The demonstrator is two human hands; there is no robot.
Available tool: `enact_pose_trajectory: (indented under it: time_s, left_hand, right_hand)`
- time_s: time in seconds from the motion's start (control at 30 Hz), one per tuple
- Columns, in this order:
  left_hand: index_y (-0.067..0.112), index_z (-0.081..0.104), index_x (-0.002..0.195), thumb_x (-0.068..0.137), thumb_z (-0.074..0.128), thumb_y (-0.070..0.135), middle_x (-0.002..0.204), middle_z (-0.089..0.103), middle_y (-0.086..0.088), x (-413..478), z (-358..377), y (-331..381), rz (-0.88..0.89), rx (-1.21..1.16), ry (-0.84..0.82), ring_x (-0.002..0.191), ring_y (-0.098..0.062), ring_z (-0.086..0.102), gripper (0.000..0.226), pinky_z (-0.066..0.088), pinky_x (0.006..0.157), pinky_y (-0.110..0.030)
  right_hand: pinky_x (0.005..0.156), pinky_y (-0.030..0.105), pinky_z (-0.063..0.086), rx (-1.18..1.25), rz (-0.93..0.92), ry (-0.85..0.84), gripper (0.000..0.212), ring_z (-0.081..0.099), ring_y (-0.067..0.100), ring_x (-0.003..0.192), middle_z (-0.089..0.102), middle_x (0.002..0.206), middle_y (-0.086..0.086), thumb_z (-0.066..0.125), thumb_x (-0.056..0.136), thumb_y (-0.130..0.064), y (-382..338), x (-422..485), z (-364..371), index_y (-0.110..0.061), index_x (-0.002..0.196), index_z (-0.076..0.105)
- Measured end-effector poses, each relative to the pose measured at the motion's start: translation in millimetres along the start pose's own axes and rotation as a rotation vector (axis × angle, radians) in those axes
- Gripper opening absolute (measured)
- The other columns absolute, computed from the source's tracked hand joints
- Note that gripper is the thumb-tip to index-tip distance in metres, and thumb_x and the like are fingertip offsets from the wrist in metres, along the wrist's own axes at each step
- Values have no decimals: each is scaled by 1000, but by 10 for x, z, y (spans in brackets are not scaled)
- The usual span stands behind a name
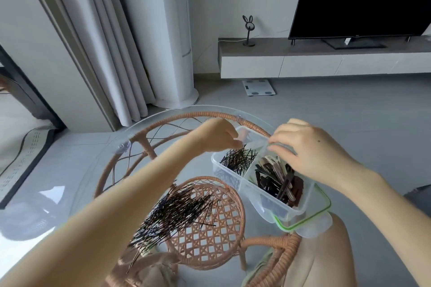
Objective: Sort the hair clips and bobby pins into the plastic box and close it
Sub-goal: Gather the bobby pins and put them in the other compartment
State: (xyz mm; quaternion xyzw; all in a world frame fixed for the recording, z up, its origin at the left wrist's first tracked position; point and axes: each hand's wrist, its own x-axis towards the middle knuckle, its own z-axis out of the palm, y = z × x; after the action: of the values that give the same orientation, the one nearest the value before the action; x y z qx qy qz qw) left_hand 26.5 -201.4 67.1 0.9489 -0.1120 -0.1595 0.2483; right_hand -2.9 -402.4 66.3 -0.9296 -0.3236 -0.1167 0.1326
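Under my left hand (215,135) I see a clear plastic box (235,177), smooth and slightly cloudy, its walls catching soft glare. Beneath it, below my right hand (310,147), lies a transparent lid (312,221) with a green rubbery-looking seal. The bobby pins (238,158) just below my left fingers look like thin dark metal wire with a faint sheen, as does the loose heap of pins (177,212) beside my left forearm. The hair clips (277,177) under my right hand look glossy, black, brown and pale. All sits on a smooth glass tabletop (77,184) over a matt woven rattan frame (210,223).
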Motion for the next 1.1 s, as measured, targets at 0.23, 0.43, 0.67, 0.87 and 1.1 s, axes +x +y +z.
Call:
enact_pose_trajectory:
  time_s: [0.23, 0.43, 0.67, 0.87, 1.1]
  left_hand:
    - [25, 59, 121, 82, 60, 45, 127, 60, 7, -807, 20, -823, -123, 52, 85, 110, -10, 59, 43, 46, 98, -24]
    - [26, 23, 144, 53, 49, 83, 144, 37, -1, -1396, 560, -1286, -390, 250, -41, 130, -19, 38, 111, 39, 106, -36]
    - [15, 32, 137, 62, 70, 62, 132, 41, -6, -1321, 889, -1245, -342, 305, 78, 122, -23, 39, 97, 41, 101, -33]
    - [15, 56, 116, 70, 73, 31, 105, 60, -5, -1188, 774, -1254, -298, 179, 91, 92, -21, 56, 51, 45, 73, -25]
    - [13, 67, 109, 74, 71, 25, 104, 70, -8, -1215, 696, -1366, -235, 144, 88, 93, -24, 65, 37, 54, 83, -36]
  right_hand:
    - [96, 33, 45, 249, -130, -214, 45, 50, 14, 109, 60, 117, 0, 61, 83, -38, -889, -219, 551, -13, 120, 57]
    - [113, 42, 19, -43, 38, -479, 105, 17, 28, 138, 16, 153, 10, 60, 68, -65, -1067, -203, 1189, -17, 146, 8]
    - [100, 36, 32, 44, 34, -379, 85, 36, 26, 120, 39, 138, 6, 65, 75, -51, -1233, 61, 1517, -16, 141, 24]
    - [88, 35, 41, 166, 45, -368, 49, 47, 24, 110, 55, 115, 6, 65, 81, -34, -1365, 156, 1499, -16, 125, 52]
    - [84, 37, 46, 207, -78, -336, 20, 52, 22, 99, 63, 98, 7, 60, 86, -15, -1297, 152, 1499, -10, 104, 67]
